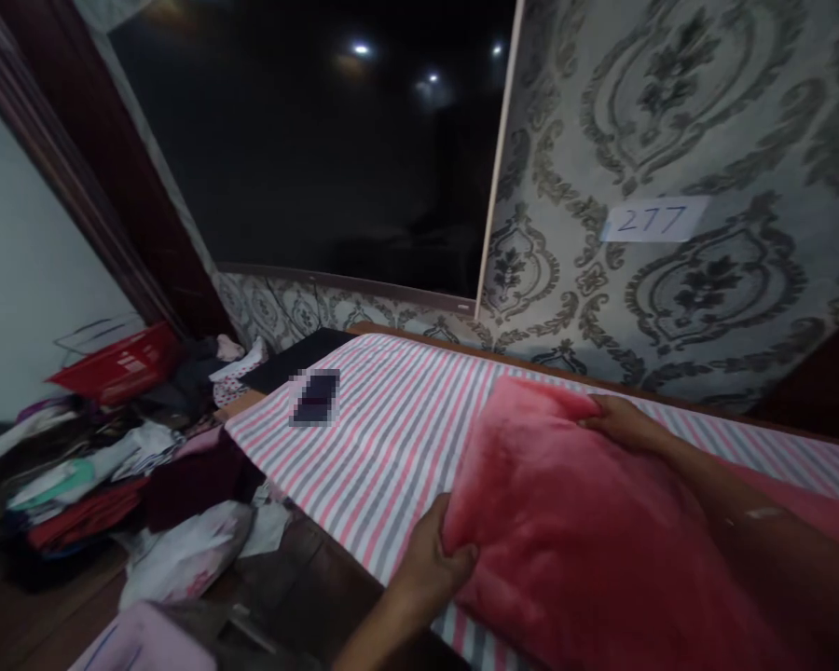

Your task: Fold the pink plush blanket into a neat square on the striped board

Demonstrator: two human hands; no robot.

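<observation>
A plush red-pink blanket (573, 503) lies folded on a striped cloth (384, 419) of pink, grey and white, which covers a long table. My left hand (433, 559) pinches the blanket's near left edge, thumb on top and fingers beneath. At its far edge my right hand (619, 419) is closed on the fabric, with that arm reaching across the blanket from the right. Part of the blanket also shows behind my right forearm.
A pixelated dark item (314, 399) lies on the cloth's left part. Heaped clothes (84, 485) and a red basket (122, 363) are at the left. A large television (322, 149) hangs above the table. A paper marked 277 (655, 219) is on the patterned wall.
</observation>
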